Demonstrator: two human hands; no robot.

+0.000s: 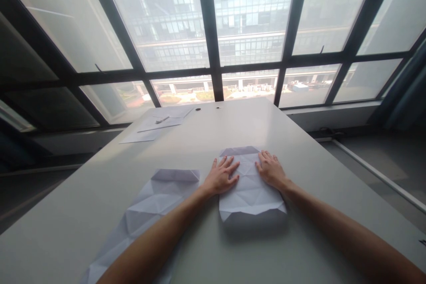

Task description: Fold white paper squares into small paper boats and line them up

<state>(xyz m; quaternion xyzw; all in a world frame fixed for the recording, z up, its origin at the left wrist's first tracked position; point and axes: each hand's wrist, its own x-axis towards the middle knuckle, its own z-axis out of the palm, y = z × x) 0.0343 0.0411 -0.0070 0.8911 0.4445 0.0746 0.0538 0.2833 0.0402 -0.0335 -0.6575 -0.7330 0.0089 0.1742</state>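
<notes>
A creased sheet of white paper (248, 188) lies in front of me, its far edge folded up and its near edge raised off the table. My left hand (222, 175) rests on its left side, fingers spread. On the right side, my right hand (270, 168) presses down with its fingers stretched out. Beneath and beside my left forearm is a second, larger creased white paper (156, 197), partly hidden by that arm. Its far edge also stands folded up.
The white table (229, 128) reaches to a row of windows. Flat white sheets (143, 135) lie at its far left, with a small pale stick-like object (162, 120) on top. A round cable hole (198, 109) sits near the far edge.
</notes>
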